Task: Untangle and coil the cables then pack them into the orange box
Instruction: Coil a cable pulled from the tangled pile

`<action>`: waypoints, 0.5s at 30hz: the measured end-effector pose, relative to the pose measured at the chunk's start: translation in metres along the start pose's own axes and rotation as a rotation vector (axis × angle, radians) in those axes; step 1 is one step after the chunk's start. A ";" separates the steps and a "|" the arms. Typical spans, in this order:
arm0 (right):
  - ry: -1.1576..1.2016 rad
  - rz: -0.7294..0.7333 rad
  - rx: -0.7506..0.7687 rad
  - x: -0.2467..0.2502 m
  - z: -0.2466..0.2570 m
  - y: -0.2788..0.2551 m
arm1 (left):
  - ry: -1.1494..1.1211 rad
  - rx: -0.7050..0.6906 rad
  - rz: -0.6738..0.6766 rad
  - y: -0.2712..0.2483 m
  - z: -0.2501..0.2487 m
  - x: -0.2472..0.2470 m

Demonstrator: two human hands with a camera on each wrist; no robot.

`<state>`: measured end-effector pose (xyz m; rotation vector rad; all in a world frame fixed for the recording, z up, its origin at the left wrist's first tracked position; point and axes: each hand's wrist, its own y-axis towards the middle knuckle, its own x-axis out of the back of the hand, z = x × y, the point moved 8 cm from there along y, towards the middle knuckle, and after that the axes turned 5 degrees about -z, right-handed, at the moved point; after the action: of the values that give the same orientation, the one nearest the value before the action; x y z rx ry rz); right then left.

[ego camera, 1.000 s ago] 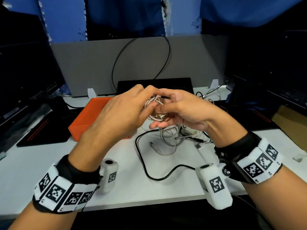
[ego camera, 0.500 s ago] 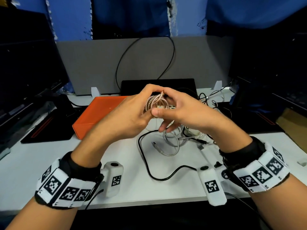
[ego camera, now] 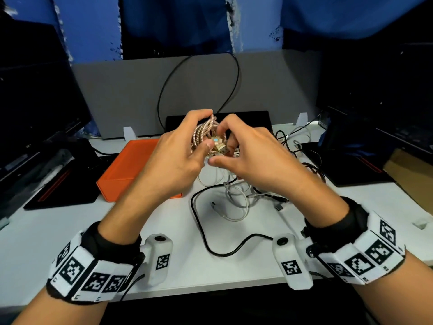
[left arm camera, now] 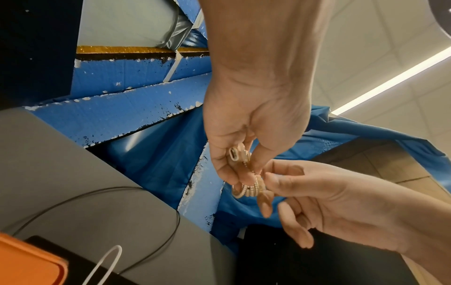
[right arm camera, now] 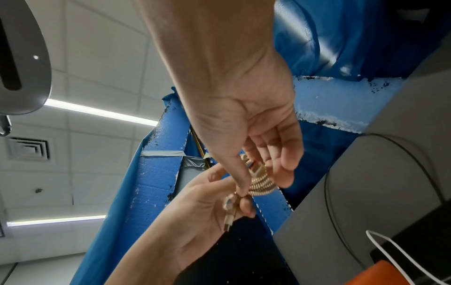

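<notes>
Holding the coil (ego camera: 206, 134) up off the desk (ego camera: 70, 231) with both hands, just above the pile (ego camera: 236, 195) of loose cables. The left hand (ego camera: 178, 158) has its fingers curled over the top of the pink braided loops and its thumb pressed on the front, so the turns stay stacked instead of springing open. The right hand (ego camera: 253, 158) pinches at the loops from the other side with thumb and forefinger, right by the plug (ego camera: 221, 148) that sticks out between the 2 thumbs. Its other fingers hang loose below and hold nothing. My guess is the right hand is tucking that last end through or around the bundle so it locks.

The left wrist view shows a 2nd plug (left arm camera: 235, 154) sitting in the left palm, so both ends look gathered into the coil already.

The box (ego camera: 126, 170) sits just left of the left fingers, open side up, within easy reach for dropping this one in. I can't see anything in it from here, but the arm hides part of it.

Below the right fingers the black cable (ego camera: 201, 231), some white ones and more dark ones are mixed together on the desk, so that's most of the job left. Watch the braided one, it looks springy and may unwind if let go early.
</notes>
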<state>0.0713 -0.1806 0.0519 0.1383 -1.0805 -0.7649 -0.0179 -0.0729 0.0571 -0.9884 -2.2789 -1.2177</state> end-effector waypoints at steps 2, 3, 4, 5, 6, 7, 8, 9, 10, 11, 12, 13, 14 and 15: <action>-0.015 -0.003 0.028 -0.004 0.002 0.000 | -0.096 0.015 0.030 0.001 0.004 -0.002; -0.003 -0.020 0.040 -0.004 0.003 0.000 | -0.111 0.015 0.050 0.001 0.005 -0.002; 0.028 -0.039 0.049 -0.003 0.003 0.002 | -0.104 0.012 0.064 0.002 0.006 -0.002; 0.077 -0.056 0.051 -0.001 0.001 0.004 | -0.080 0.004 0.066 0.003 0.007 0.000; 0.149 -0.066 0.044 0.002 0.000 0.005 | -0.041 -0.013 0.053 0.004 0.007 0.003; 0.239 -0.068 0.031 0.005 -0.002 0.007 | 0.007 -0.028 0.029 0.005 0.007 0.007; 0.346 -0.062 0.013 0.009 -0.004 0.008 | 0.048 -0.033 0.003 0.007 0.009 0.011; 0.455 -0.045 -0.006 0.012 -0.006 0.010 | 0.070 -0.025 -0.024 0.009 0.012 0.016; 0.545 -0.019 -0.027 0.013 -0.008 0.010 | 0.076 -0.011 -0.049 0.011 0.015 0.019; 0.606 0.012 -0.053 0.012 -0.009 0.011 | 0.060 0.003 -0.059 0.013 0.018 0.020; 0.642 0.042 -0.082 0.010 -0.012 0.011 | 0.009 0.017 -0.047 0.014 0.021 0.018; 0.659 0.070 -0.113 0.005 -0.014 0.011 | -0.084 0.027 -0.024 0.014 0.022 0.014; 0.667 0.094 -0.136 0.001 -0.016 0.012 | -0.190 0.035 -0.002 0.013 0.022 0.009; 0.677 0.110 -0.153 -0.004 -0.018 0.012 | -0.280 0.044 0.017 0.012 0.020 0.004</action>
<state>0.0916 -0.1738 0.0452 0.1888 -0.3827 -0.6290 -0.0117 -0.0497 0.0549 -1.2257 -2.4889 -1.0748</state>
